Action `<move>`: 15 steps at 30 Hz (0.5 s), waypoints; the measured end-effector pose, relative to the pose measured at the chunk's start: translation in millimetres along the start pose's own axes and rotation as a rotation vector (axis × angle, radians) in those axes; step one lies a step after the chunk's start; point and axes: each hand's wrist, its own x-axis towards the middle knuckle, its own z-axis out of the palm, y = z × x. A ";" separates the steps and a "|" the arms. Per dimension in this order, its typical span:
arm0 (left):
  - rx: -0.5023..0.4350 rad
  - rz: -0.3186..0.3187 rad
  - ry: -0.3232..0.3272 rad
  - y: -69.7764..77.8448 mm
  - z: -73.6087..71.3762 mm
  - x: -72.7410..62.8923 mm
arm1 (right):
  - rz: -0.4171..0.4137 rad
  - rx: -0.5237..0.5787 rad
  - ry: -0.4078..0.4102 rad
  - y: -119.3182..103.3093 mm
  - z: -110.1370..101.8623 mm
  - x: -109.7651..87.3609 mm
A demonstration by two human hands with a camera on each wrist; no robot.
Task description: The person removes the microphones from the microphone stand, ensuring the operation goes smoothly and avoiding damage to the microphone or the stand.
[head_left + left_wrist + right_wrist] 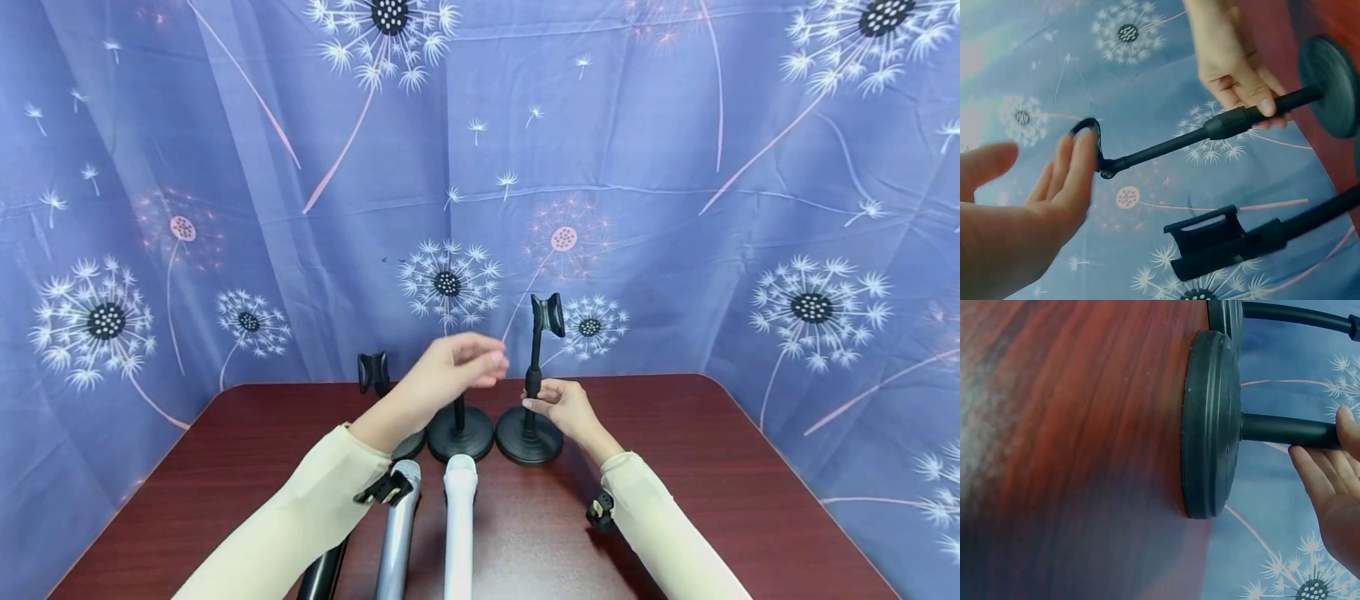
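Observation:
Three black desktop microphone stands with round bases are lined up near the table's back edge. My right hand (567, 408) pinches the pole of the rightmost stand (536, 354) between thumb and fingers, above its base (1210, 425). That stand is upright, its clip (547, 316) at the top. My left hand (450, 368) is raised left of that clip, fingers extended, holding nothing; the head view shows a gap between them. It hides the top of the middle stand (461, 433), whose clip (1210, 240) shows in the left wrist view. The left stand's clip (372, 372) appears behind my left forearm.
On the dark red wooden table (720, 467) lie a white microphone (460, 525), a silver microphone (397, 533) and a black handle-like object (322, 575), partly covered by my left sleeve. A blue dandelion-print curtain (637, 125) hangs behind the table.

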 end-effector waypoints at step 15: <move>-0.382 0.103 0.236 -11.8 40.1 70.3 | 0.025 0.070 -0.010 5.6 -0.8 2.1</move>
